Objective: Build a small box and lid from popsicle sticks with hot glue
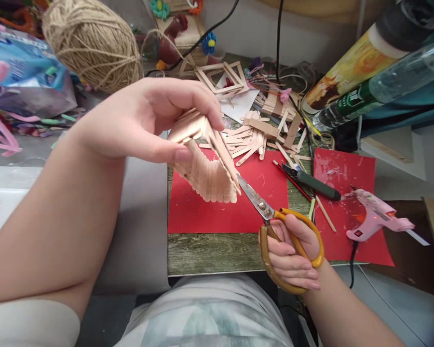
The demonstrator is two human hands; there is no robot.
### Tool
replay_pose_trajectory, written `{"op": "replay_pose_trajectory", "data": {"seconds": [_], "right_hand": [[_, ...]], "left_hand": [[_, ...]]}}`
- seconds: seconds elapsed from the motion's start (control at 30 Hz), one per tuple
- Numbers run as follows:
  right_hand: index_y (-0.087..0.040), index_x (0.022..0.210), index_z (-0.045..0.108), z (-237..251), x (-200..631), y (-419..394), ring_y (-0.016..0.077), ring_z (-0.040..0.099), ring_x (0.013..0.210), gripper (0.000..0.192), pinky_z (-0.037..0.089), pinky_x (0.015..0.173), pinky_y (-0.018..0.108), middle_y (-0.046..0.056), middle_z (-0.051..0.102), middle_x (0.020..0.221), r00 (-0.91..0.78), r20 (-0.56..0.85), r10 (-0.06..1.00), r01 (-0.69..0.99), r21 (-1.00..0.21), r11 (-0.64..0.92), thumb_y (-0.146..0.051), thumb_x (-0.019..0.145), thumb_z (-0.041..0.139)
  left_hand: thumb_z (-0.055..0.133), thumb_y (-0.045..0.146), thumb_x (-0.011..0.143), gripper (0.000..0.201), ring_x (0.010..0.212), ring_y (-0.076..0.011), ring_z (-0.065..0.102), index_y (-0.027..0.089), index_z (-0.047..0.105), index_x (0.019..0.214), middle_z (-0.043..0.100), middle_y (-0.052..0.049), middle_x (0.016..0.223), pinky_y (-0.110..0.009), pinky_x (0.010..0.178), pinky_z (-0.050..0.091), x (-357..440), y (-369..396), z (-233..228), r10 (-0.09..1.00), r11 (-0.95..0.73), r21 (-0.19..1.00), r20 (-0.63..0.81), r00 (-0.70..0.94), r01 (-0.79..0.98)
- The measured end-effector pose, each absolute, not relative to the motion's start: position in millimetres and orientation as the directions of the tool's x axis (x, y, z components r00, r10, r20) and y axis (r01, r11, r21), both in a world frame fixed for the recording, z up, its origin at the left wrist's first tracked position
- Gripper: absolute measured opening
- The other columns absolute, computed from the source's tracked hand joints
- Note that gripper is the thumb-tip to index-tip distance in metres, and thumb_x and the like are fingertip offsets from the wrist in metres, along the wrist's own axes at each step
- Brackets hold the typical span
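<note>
My left hand [148,120] grips a small roof-like piece [206,168] built of glued wooden craft sticks and holds it tilted above a red sheet [202,212]. My right hand [292,255] has its fingers through the yellow handles of a pair of scissors [264,209]. The blades point up-left and touch the lower right edge of the stick piece. Whether a stick lies between the blades is hidden.
Loose craft sticks [253,137] and stick frames [224,77] lie at the back of the table. A pink glue gun [376,217] rests on a second red sheet at right, a dark green-handled tool [311,180] beside it. A twine ball [94,43] sits back left, bottles [383,72] back right.
</note>
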State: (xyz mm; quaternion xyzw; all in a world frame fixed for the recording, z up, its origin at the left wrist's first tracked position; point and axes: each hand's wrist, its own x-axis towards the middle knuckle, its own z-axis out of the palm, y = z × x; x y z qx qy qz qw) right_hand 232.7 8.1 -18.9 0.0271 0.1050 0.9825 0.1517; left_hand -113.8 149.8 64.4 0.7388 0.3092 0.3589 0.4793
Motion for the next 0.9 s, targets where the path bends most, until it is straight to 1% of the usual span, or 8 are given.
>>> {"op": "replay_pose_trajectory", "data": {"seconds": [0.1, 0.23, 0.37, 0.5, 0.63, 0.73, 0.83, 0.9], "right_hand": [[-0.017, 0.078, 0.049, -19.7, 234.0, 1.8, 0.005, 0.044, 0.029, 0.049, 0.052, 0.034, 0.015, -0.007, 0.052, 0.052, -0.964, 0.065, 0.257, -0.234, 0.243, -0.941, -0.06, 0.103, 0.049], [-0.016, 0.08, 0.051, -25.8, 229.5, -5.6, 0.0047, 0.046, 0.03, 0.046, 0.055, 0.037, 0.016, -0.006, 0.053, 0.053, -0.952, 0.155, 0.264, -0.212, 0.288, -0.934, -0.057, 0.102, 0.051], [-0.016, 0.079, 0.054, -33.5, 225.6, -6.9, 0.0062, 0.049, 0.03, 0.047, 0.056, 0.036, 0.018, -0.006, 0.056, 0.051, -0.959, 0.223, 0.173, -0.107, 0.28, -0.954, -0.059, 0.098, 0.057], [-0.014, 0.081, 0.056, -35.0, 229.4, -1.5, 0.0061, 0.048, 0.029, 0.042, 0.055, 0.035, 0.018, -0.004, 0.056, 0.054, -0.959, 0.249, 0.136, -0.067, 0.268, -0.961, -0.052, 0.099, 0.053], [-0.014, 0.082, 0.056, -31.8, 235.7, 8.2, 0.0071, 0.047, 0.027, 0.033, 0.053, 0.033, 0.018, -0.005, 0.053, 0.053, -0.956, 0.276, 0.098, -0.041, 0.205, -0.978, -0.04, 0.099, 0.048], [-0.016, 0.075, 0.055, -27.1, 240.7, 17.7, 0.0078, 0.043, 0.024, 0.033, 0.049, 0.028, 0.018, -0.005, 0.052, 0.048, -0.983, 0.183, 0.001, 0.019, 0.108, -0.994, -0.041, 0.096, 0.053], [-0.017, 0.069, 0.054, -17.4, 245.6, 28.5, 0.0091, 0.042, 0.022, 0.034, 0.045, 0.025, 0.019, -0.005, 0.052, 0.044, -0.994, -0.062, -0.09, 0.095, -0.09, -0.991, -0.043, 0.09, 0.061], [-0.018, 0.067, 0.053, -8.1, 248.6, 34.6, 0.0095, 0.041, 0.021, 0.036, 0.043, 0.024, 0.02, -0.004, 0.052, 0.043, -0.971, -0.218, -0.103, 0.154, -0.231, -0.961, -0.046, 0.087, 0.064]], "left_hand": [[0.084, 0.046, 0.073, 0.043, 0.118, -0.0324, 0.053, 0.03, 0.074, 0.112, 0.066, -0.002, 0.121, -0.05, 0.099, 0.046, -117.0, 154.6, 63.9, 0.713, -0.282, 0.958, 0.169, 0.68, 0.057], [0.087, 0.052, 0.068, 0.046, 0.121, -0.0336, 0.051, 0.03, 0.077, 0.107, 0.068, 0.001, 0.123, -0.053, 0.102, 0.044, -118.0, 158.8, 57.9, 0.753, -0.2, 0.979, 0.173, 0.635, -0.029], [0.085, 0.057, 0.064, 0.048, 0.118, -0.0332, 0.052, 0.033, 0.078, 0.106, 0.068, 0.004, 0.123, -0.054, 0.099, 0.046, -118.8, 161.5, 49.5, 0.755, -0.112, 0.992, 0.126, 0.643, -0.063], [0.085, 0.052, 0.055, 0.049, 0.111, -0.0339, 0.053, 0.036, 0.079, 0.101, 0.07, 0.0, 0.119, -0.055, 0.094, 0.046, -120.2, 165.8, 44.6, 0.737, -0.102, 0.991, 0.137, 0.662, -0.092], [0.083, 0.049, 0.054, 0.047, 0.108, -0.0355, 0.058, 0.032, 0.08, 0.098, 0.071, -0.006, 0.113, -0.053, 0.089, 0.049, -119.6, 165.1, 44.6, 0.713, -0.111, 0.99, 0.142, 0.686, -0.089], [0.08, 0.058, 0.057, 0.045, 0.109, -0.0356, 0.063, 0.029, 0.076, 0.091, 0.071, -0.011, 0.113, -0.05, 0.087, 0.052, -117.4, 159.7, 44.5, 0.756, -0.069, 0.996, 0.092, 0.648, -0.061], [0.075, 0.072, 0.057, 0.054, 0.107, -0.0352, 0.067, 0.026, 0.072, 0.087, 0.072, -0.014, 0.115, -0.047, 0.085, 0.054, -115.9, 156.5, 41.3, 0.783, -0.057, 0.997, 0.077, 0.617, -0.052], [0.073, 0.076, 0.057, 0.059, 0.105, -0.0356, 0.068, 0.025, 0.07, 0.086, 0.072, -0.017, 0.115, -0.047, 0.084, 0.055, -116.2, 157.3, 38.5, 0.781, -0.067, 0.995, 0.098, 0.617, -0.074]]}}
